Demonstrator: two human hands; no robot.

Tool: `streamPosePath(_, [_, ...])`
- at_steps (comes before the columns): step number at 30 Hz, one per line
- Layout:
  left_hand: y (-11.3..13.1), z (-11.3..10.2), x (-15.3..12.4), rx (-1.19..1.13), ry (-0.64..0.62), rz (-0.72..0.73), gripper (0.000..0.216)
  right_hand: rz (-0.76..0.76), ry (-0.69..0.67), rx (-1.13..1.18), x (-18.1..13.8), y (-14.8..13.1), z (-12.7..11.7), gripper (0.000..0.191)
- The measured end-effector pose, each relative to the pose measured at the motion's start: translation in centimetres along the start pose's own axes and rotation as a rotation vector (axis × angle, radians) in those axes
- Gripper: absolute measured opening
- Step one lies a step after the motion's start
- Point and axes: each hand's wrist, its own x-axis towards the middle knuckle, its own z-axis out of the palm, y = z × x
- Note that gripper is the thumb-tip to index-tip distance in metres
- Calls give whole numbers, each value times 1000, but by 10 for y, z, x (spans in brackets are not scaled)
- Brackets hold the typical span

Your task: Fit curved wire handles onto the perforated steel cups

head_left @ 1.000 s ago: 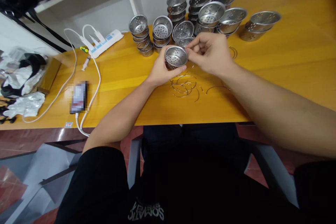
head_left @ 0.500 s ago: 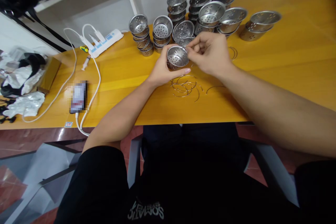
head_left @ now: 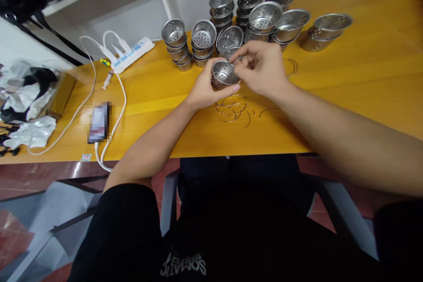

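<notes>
My left hand (head_left: 204, 88) is wrapped round a small perforated metal cup (head_left: 224, 77), its open mouth tilted up toward me. My right hand (head_left: 261, 66) is closed in a pinch at the cup's right rim. Whatever its fingertips hold is too small to make out. Just below the hands, several thin curved metal wires (head_left: 228, 120) lie in a loose pile on the table. Right behind the held cup stands another perforated cup (head_left: 230, 39), partly hidden by my right hand.
Stacks of perforated metal cups (head_left: 204, 35) line the back of the wooden table (head_left: 158, 119), with a shorter stack (head_left: 317, 43) at the right. A white power strip (head_left: 134, 55), a phone (head_left: 99, 122) on a cable and a syringe (head_left: 107, 80) lie to the left.
The held cup has shifted very slightly down and right. My right hand has moved a little left along its rim, still pinched.
</notes>
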Motion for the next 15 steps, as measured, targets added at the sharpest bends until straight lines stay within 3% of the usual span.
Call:
streamPosePath(7, [-8,-5,3,-37,-50,61,116,21,-121,175,2,-12,-8,26])
streamPosePath(12, [-14,-11,6,-113,-33,68,105,62,-297,265,1,-25,-27,45])
streamPosePath(15, [-12,-12,7,-161,-62,72,99,93,-328,287,2,-25,-34,56])
